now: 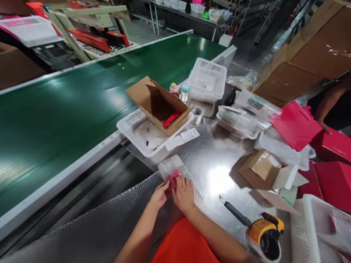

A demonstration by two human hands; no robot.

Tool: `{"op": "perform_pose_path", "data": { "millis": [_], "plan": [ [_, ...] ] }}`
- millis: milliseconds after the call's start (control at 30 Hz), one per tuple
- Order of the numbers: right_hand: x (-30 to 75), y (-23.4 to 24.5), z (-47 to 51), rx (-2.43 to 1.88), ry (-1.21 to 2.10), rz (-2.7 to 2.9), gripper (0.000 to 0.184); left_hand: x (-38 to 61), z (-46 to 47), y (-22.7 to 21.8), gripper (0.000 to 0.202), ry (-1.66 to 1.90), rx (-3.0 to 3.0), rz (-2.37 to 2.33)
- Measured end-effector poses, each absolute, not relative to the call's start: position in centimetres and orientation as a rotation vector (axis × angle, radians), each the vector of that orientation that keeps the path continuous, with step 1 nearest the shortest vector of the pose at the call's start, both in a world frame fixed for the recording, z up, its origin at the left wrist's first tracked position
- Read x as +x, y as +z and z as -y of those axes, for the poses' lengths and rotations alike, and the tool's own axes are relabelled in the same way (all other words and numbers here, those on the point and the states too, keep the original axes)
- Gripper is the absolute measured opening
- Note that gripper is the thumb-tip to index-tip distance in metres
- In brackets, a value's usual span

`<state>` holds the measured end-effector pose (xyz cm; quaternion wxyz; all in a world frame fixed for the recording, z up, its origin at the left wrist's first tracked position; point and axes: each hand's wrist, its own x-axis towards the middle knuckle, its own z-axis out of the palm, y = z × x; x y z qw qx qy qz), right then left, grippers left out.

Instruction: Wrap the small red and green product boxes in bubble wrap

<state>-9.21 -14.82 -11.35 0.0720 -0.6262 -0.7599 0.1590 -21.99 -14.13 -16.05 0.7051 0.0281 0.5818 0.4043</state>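
The red item (173, 176) lies in bubble wrap (106, 219) at the near edge of the counter (204, 153), and the likeliest trouble is the wrap springing loose: the left grip (159, 197) has its fingers together, seemingly pinching the wrap at the item's side, while the right grip (184, 193) lays its fingers over the top, and whether it clamps or only presses I cannot tell; the long tail of wrap trailing off to the left could drag the bundle askew or snag, since it seems to hang beyond the counter beside the green conveyor (90, 98); the cutter (235, 212) lies with its blade bared, just beside the right forearm, so a careless sweep of that arm might meet it, or knock the tape dispenser (264, 235) behind it; ahead, a white basket (131, 146) with an open carton (157, 106) tilted in it, plus loose paper slips (189, 136), crowds the forward reach, and a small brown box (259, 170) narrows the right side, where a co-worker's hand (325, 128) touches a red box (336, 144)
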Motion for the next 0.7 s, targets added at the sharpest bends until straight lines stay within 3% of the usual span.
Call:
{"op": "perform_pose_path", "data": {
  "millis": [167,433,567,700],
  "plan": [
    [-4.5,-11.9,12.2,-2.218,0.502,1.986,0.072,-16.8,11.6,-16.4,0.025,0.853,0.013,-1.252],
    [3.6,-11.0,7.2,-2.415,0.422,1.902,0.07,-7.7,6.7,-17.3,0.018,0.835,0.371,-1.486],
    [2.0,-12.4,8.7,-2.372,0.308,1.909,0.066,-10.2,8.5,-17.4,0.031,0.774,0.908,-1.705],
    [0.3,-13.0,9.5,-2.369,0.311,1.901,0.069,-12.1,11.6,-17.5,0.053,0.323,1.777,-1.782]
  ]
}}
